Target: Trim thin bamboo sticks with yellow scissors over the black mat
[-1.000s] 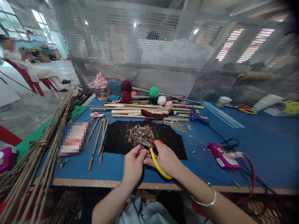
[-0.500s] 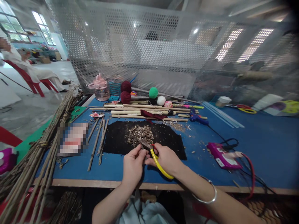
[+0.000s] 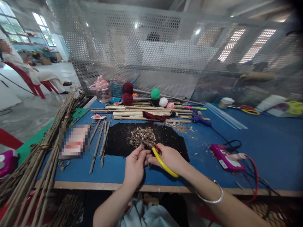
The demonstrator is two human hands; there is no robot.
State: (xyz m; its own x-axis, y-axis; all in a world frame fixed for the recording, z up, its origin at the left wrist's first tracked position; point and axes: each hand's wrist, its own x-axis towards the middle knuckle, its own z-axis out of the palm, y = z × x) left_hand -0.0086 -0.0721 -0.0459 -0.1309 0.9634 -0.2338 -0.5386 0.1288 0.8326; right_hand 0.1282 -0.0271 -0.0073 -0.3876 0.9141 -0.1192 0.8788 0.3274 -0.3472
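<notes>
My left hand (image 3: 134,165) pinches a short piece of thin brown stick (image 3: 147,161) over the near edge of a black cloth (image 3: 118,138). Close beside it, my right hand (image 3: 169,159) is wrapped round yellow-handled cutting pliers (image 3: 163,162), with a little red by the pivot. The metal jaws reach over the stick's far end, and I cannot tell whether they touch it. Behind the jaws, a heap of small chopped stick bits (image 3: 144,134) lies on the cloth. Several longer brown sticks (image 3: 97,151) rest on the blue table to the left of the cloth.
A tied bundle of long sticks (image 3: 44,146) leans along the table's left side. Pale rods (image 3: 132,114), yarn balls (image 3: 127,99) and a pink-lidded jar (image 3: 103,91) stand behind. To the right are a blue glue gun (image 3: 201,120) and a corded purple box (image 3: 223,157).
The pliers and my right hand have shifted slightly right, with the handles a little lower. The stick in my left hand now shows more, angled down toward me.
</notes>
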